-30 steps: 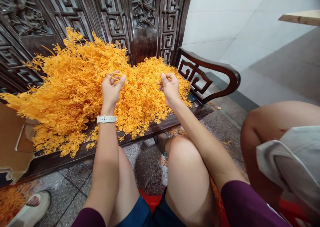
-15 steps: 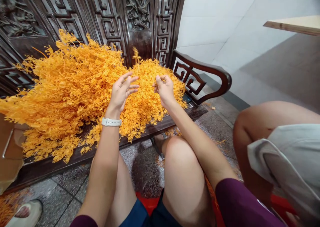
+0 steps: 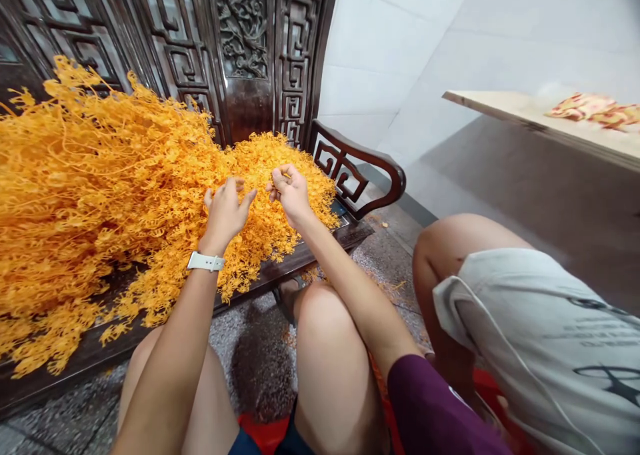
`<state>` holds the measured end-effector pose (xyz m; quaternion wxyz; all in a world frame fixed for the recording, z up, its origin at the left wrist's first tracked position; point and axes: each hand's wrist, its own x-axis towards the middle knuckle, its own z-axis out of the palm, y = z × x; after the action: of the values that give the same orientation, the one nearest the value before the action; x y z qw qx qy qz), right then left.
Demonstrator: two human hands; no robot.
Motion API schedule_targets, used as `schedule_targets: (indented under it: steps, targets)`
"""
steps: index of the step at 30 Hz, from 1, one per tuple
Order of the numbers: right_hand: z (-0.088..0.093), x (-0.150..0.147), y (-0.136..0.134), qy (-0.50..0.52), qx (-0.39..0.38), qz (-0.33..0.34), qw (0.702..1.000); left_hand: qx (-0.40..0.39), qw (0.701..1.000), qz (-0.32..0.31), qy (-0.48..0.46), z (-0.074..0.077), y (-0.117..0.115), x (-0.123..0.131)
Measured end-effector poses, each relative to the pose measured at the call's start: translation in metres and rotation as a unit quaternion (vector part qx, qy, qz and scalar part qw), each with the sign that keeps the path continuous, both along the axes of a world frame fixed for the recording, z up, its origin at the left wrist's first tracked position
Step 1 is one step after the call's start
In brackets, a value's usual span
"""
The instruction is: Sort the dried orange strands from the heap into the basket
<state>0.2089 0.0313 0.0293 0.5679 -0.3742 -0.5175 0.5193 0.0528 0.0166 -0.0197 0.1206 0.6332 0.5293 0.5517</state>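
1. Your left hand [image 3: 225, 211] is wide, sprigs [image 3: 150, 168] beyond and left of it: take one gently.
2. Your right hand [image 3: 291, 193] pinches narrow, its hold I can't tell: press lightly, no crushing.

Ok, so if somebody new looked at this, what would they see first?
Probably the big, bright orange-yellow heap of sprigs, which fills the left and middle of the picture, on a dark carved bench. Next might be the two bare hands in front of it: the left hand with its fingers apart, the right hand with its fingers curled in. The white band on the left wrist stands out too.
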Motion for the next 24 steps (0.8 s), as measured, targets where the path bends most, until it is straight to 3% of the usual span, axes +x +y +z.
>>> schedule_targets:
  steps: [4, 8, 12, 19, 24]
  targets:
    - [0.0, 0.003, 0.0, 0.026, 0.01, 0.028, 0.999, -0.076, 0.987, 0.022, 0.142, 0.014, -0.003, -0.01]
    - [0.002, 0.003, -0.001, 0.075, -0.003, 0.048, 0.996, -0.041, 0.986, -0.009, 0.161, 0.023, -0.003, -0.023]
    - [0.003, 0.003, -0.001, 0.102, -0.028, 0.046, 0.993, 0.001, 0.983, -0.055, 0.174, 0.021, 0.0, -0.035]
    - [-0.001, -0.001, -0.003, 0.082, 0.008, 0.098, 0.992, 0.043, 0.99, -0.002, 0.134, 0.018, 0.003, -0.05]
    - [0.002, -0.009, -0.012, -0.035, 0.075, 0.249, 0.965, 0.044, 0.994, 0.093, 0.021, 0.019, 0.003, -0.067]
